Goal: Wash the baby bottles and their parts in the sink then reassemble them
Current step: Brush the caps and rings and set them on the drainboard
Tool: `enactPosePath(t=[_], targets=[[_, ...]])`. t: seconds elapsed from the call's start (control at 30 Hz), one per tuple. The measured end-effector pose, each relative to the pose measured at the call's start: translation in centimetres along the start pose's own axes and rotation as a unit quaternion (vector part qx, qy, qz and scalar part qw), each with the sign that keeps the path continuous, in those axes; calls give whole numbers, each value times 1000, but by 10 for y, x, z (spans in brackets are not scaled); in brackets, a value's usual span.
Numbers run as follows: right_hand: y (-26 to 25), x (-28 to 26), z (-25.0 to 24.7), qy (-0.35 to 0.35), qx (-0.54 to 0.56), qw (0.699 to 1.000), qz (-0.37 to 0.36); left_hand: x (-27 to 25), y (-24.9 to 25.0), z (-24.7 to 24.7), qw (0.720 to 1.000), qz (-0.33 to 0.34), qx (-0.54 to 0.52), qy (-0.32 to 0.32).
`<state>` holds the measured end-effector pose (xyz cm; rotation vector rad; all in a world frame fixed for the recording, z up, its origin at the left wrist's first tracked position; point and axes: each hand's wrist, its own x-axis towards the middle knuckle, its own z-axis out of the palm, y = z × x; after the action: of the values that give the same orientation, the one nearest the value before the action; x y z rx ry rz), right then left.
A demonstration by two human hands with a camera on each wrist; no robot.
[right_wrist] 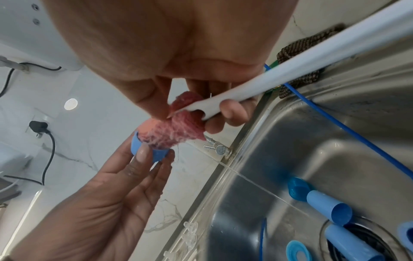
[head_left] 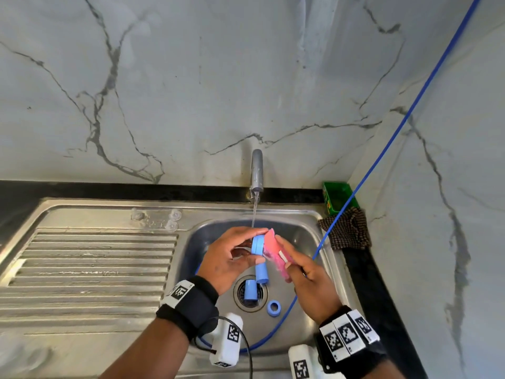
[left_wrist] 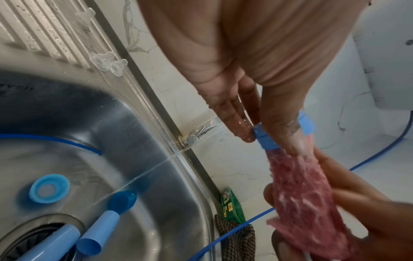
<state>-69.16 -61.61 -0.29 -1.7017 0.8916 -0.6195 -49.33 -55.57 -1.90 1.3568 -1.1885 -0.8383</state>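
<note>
Over the sink basin (head_left: 306,233), my left hand (head_left: 254,246) pinches a blue screw collar (head_left: 257,244) between thumb and fingers. My right hand (head_left: 285,253) grips a pink mesh scrubber (head_left: 274,248) on a white handle (right_wrist: 290,70), and the scrubber's end is pushed into the collar (right_wrist: 138,146). Two light blue cylindrical bottle parts (head_left: 250,289) (head_left: 261,273) lie by the drain. A second blue collar (head_left: 274,308) lies flat beside them. Clear nipples (head_left: 175,216) sit on the ledge behind the draining board.
The tap (head_left: 257,170) runs a thin stream into the basin behind my hands. A blue hose (head_left: 382,160) comes down from the upper right and loops through the sink. A green packet (head_left: 337,198) and a checked cloth (head_left: 348,231) sit at the right corner. The ribbed draining board (head_left: 90,263) lies left.
</note>
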Motion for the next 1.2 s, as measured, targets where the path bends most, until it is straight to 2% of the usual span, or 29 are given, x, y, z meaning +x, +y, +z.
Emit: enactPosePath(t=[0.2,0.43,0.6,0.67,0.73,0.87,1.0,1.1,1.2], targets=[[-7,-6,-1,-4,-4,1000,-10,-5,11,2,999,19,-18,-39],[-18,1,-1,-19,61,997,-33,-6,23,14,997,1,-62,-36],[-8,8,-8,-9,-35,998,-59,-7,39,19,991,-82,-102,-6],[-9,8,-10,-28,-16,997,-65,-8,46,23,987,-127,-99,-9],[-13,5,-12,-40,56,997,-47,-5,48,26,986,-140,-87,-25],[-1,4,-9,-2,163,986,47,0,39,31,992,-116,-6,-49],[3,8,-10,13,247,960,129,-2,19,31,993,30,101,-57],[-3,12,-13,-13,245,960,135,2,15,30,996,14,86,-26],[-8,19,-11,-27,213,971,107,5,19,32,999,-8,52,-12]])
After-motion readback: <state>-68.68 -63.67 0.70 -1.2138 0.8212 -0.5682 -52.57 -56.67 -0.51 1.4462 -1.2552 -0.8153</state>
